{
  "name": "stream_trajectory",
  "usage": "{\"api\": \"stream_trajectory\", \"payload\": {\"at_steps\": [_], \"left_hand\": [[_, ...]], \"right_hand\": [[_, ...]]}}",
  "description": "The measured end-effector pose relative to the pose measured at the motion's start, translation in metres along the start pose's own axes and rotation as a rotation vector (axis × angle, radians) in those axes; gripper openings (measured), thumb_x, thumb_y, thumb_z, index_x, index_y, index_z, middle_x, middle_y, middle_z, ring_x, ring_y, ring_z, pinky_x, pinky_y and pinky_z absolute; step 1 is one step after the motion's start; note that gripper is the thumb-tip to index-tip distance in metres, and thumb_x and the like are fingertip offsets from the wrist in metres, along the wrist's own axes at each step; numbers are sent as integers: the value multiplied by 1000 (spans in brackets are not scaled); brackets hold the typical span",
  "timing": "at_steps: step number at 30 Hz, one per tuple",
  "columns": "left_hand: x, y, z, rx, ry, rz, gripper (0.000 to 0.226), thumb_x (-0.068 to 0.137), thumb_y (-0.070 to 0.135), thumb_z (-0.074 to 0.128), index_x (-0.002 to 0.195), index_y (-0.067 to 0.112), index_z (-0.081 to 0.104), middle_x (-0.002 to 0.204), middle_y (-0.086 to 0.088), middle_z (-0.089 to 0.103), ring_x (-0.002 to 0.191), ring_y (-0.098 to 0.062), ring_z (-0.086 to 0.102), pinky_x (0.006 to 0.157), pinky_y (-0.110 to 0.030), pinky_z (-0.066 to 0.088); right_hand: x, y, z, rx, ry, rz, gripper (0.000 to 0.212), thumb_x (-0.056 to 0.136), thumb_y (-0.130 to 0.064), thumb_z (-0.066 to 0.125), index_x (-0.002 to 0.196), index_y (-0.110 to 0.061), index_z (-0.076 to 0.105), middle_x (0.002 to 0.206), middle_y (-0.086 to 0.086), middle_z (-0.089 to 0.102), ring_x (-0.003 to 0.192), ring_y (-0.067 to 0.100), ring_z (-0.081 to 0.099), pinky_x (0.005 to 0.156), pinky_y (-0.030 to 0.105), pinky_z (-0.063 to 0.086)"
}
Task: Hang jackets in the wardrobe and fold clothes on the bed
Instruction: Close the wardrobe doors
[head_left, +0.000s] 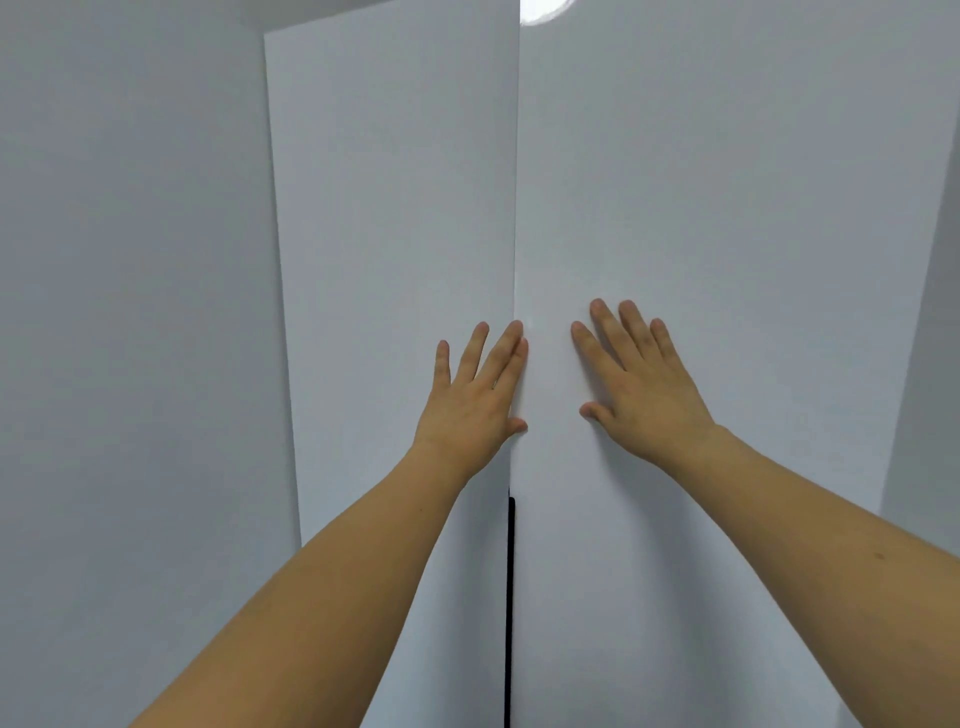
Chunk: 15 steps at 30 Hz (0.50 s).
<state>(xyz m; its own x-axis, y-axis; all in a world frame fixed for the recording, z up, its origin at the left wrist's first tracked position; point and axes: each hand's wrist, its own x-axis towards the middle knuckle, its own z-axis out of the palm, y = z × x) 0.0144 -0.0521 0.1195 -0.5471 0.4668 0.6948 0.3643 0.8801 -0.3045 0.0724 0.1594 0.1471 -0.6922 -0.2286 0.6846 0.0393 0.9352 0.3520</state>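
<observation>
Head view: left hand (470, 395) and right hand (636, 374) flat, fingers straight (gripping nothing), pressed against plain white wardrobe doors (675, 182), either side of centre seam (515, 208).

Two white wardrobe doors (395, 208), upright, seemingly nearly shut, w/ dark gap low.

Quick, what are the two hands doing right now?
Left hand: open, fingers straight, flat on the left wardrobe door, holding nothing.
Right hand: open, fingers straight, flat on the right wardrobe door, holding nothing.
</observation>
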Motion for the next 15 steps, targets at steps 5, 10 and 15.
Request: {"api": "stream_trajectory", "payload": {"at_steps": [5, 10, 15], "left_hand": [[21, -6, 24, -29, 1, 11, 95, 93, 59, 48, 154, 19, -14, 159, 7, -26, 148, -28, -18, 115, -61, 2], [35, -10, 41, -55, 20, 32, 96, 91, 60, 50, 154, 20, -12, 160, 8, -22, 148, -25, -18, 114, -64, 5], [45, -12, 53, -88, 16, 41, 96, 92, 59, 49, 154, 21, -13, 160, 9, -24, 149, -26, -17, 116, -61, 9]], "right_hand": [[14, 1, 17, -46, -5, 30, 91, 94, -46, 54, 156, -20, -7, 162, 5, -20, 148, 31, -19, 119, 48, -8], [22, 2, 29, -59, 0, 46, 89, 93, -43, 56, 156, -18, -2, 163, 6, -15, 148, 32, -17, 119, 49, -8], [27, 2, 34, -70, -13, 62, 87, 94, -41, 56, 156, -17, -1, 163, 7, -15, 148, 33, -17, 120, 50, -8]]}}
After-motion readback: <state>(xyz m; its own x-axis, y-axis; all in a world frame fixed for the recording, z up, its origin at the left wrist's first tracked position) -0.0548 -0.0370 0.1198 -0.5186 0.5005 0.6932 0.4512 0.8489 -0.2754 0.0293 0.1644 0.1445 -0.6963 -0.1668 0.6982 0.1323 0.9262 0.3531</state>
